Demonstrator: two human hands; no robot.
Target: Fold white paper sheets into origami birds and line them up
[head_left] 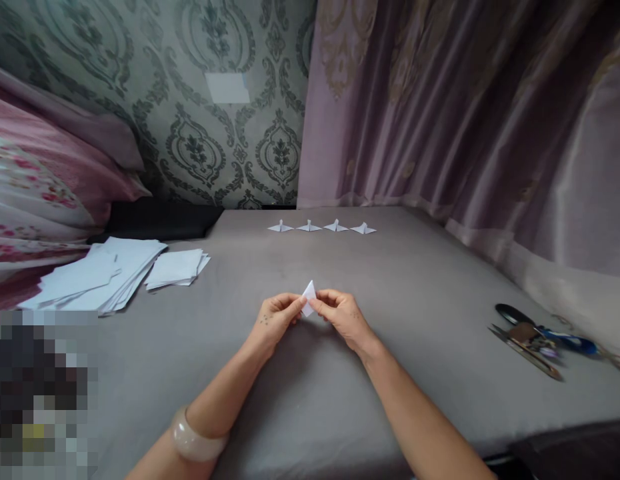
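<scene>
Between my two hands is a small piece of folded white paper, diamond-shaped with a point at the top. My left hand pinches its left edge, thumb in front and fingers curled behind. From the other side my right hand grips the right edge in the same way. Both hands are just above the grey cloth, near the middle of the view. Farther back stands a row of several folded white paper birds, wings spread. The fingertips behind the paper are partly hidden.
Loose white sheets lie at the left, with a stack of smaller white paper pieces beside them. A black flat item lies behind. At the right are tools, some pointed. Grey cloth covers the surface; a curtain hangs along the right.
</scene>
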